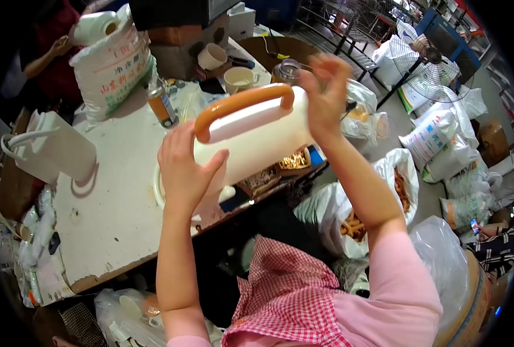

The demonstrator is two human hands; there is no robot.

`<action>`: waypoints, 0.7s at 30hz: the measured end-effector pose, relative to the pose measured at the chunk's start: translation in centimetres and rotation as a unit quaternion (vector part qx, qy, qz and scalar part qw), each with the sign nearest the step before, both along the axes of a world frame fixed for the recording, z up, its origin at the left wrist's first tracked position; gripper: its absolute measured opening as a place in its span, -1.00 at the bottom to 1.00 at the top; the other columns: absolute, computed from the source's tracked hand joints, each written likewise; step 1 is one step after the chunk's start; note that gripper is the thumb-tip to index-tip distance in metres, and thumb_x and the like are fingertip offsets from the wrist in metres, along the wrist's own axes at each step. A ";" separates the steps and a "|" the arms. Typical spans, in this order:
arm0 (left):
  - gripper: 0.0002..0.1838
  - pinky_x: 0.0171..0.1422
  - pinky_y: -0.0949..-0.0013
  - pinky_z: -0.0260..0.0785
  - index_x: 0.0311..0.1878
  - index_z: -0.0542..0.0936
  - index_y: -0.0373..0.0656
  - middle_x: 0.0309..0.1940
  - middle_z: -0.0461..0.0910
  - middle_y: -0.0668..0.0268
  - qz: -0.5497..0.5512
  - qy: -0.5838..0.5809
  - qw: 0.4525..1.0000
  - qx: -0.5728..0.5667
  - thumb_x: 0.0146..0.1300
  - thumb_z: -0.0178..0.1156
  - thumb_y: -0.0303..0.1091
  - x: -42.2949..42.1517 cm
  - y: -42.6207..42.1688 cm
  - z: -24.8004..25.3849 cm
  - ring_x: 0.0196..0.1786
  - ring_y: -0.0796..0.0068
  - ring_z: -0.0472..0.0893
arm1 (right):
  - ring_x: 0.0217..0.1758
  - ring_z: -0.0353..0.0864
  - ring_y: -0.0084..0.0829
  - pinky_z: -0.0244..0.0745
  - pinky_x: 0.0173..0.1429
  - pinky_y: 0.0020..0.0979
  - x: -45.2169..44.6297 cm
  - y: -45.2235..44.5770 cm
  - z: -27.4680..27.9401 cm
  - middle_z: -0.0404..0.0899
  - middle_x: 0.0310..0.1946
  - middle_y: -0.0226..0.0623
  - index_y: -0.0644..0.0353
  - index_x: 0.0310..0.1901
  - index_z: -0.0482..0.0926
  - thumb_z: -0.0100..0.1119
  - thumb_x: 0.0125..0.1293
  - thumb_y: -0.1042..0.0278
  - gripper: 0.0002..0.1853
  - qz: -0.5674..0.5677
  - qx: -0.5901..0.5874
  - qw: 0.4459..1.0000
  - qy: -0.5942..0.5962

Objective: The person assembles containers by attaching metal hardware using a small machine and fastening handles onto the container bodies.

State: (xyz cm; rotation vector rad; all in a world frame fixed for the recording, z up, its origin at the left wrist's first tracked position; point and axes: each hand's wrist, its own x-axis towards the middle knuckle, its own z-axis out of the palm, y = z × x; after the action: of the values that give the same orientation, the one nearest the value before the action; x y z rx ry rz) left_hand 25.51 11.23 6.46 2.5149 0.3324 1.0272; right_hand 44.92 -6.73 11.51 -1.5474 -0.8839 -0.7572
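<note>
A large white plastic jug [257, 149] with an orange-brown handle [242, 104] lies tilted on its side above the table's near edge, handle up. My left hand [190, 165] is wrapped round the jug's left end, fingers over the top by the handle and thumb on its side. At the jug's right end is my right hand [329, 95], raised and blurred, with its fingers hard to make out. Part of a white ring-like handle [158, 185] shows beside my left wrist.
White jugs [54, 147] stand at the table's left. Behind are a printed sack [109, 75], a spray can [162, 106] and mugs [239, 79]. A bag of orange-brown handles [349, 225] is at the right, near a fan [433, 55]. Another person's hand [60, 46] shows upper left.
</note>
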 end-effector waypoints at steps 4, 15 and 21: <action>-0.48 -0.20 0.48 0.43 0.07 0.60 -0.25 -0.31 0.65 0.29 -0.096 -0.027 0.959 -0.265 0.08 0.53 -0.25 2.9 -0.7 2.6 -0.34 0.52 0.56 | 0.02 0.56 -0.48 0.47 0.14 -0.41 4.1 -4.9 -6.9 0.58 -0.07 -0.21 0.36 0.06 0.48 0.27 0.41 0.13 -0.56 0.081 -0.006 0.925 0.371; -0.63 -0.23 0.56 0.33 -0.12 0.68 -0.31 -0.40 0.61 0.42 0.073 -0.061 0.975 -0.201 0.28 0.44 -0.15 6.9 -1.2 2.9 -0.34 0.65 0.49 | -0.21 0.61 -0.60 0.51 -0.10 -0.54 3.9 -5.1 -9.8 0.68 -0.21 -0.29 0.36 -0.04 0.54 0.26 0.41 0.35 -0.75 0.201 0.117 0.886 0.402; -0.64 -0.58 0.59 0.03 -0.13 0.72 -0.19 -0.57 0.37 0.59 0.091 -0.032 0.925 -0.367 0.28 0.42 -0.05 2.4 2.4 8.0 -0.63 0.80 0.25 | -0.34 0.60 -0.61 0.48 -0.21 -0.52 2.1 -12.7 -13.3 0.69 -0.42 -0.40 0.32 -0.29 0.66 0.28 0.34 0.38 -0.84 0.155 -0.057 0.893 0.419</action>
State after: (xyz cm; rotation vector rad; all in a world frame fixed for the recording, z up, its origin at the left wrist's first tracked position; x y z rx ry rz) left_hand 27.91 13.61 14.43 1.7903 0.7785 0.8357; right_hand 47.05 -19.48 -1.79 -1.5660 -0.4919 0.2185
